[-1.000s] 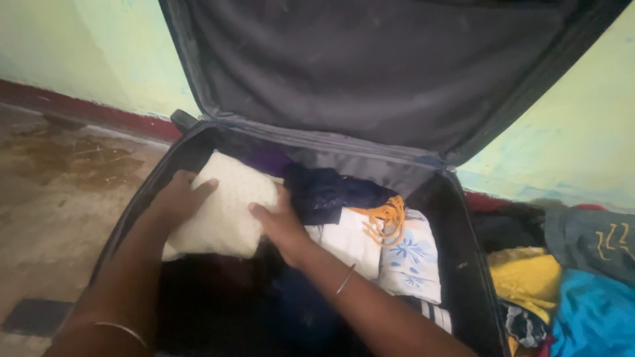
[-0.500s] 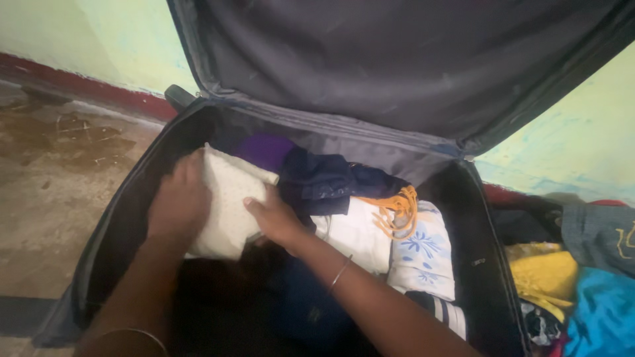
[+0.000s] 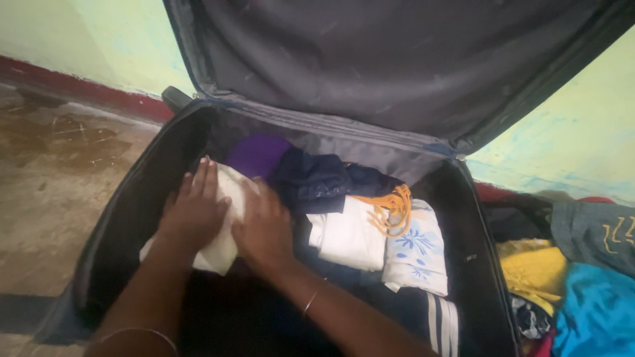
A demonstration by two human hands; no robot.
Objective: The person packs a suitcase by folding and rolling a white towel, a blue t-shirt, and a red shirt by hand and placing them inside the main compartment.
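Both my hands press flat on a folded cream cloth (image 3: pixel 221 254) lying in the left part of an open dark suitcase (image 3: pixel 142 198). My left hand (image 3: pixel 193 210) covers the cloth's left side, fingers spread. Beside it, my right hand (image 3: pixel 264 228) rests on the cloth's right side. A purple garment (image 3: pixel 256 155) and a dark navy one (image 3: pixel 317 185) lie just beyond the cloth. To the right sit a folded white cloth (image 3: pixel 347 235), an orange cord (image 3: pixel 390 208) and a white cloth with blue flowers (image 3: pixel 417 254).
The suitcase lid (image 3: pixel 370 59) stands raised against a pale green wall (image 3: pixel 99 39). A heap of clothes, yellow (image 3: pixel 532 268), blue (image 3: pixel 595 314) and grey (image 3: pixel 595 231), lies right of the case. Stained concrete floor (image 3: pixel 53 172) stretches to the left.
My hands have pushed the cream cloth further toward the case's back left and now cover more of it. The view has shifted slightly closer.
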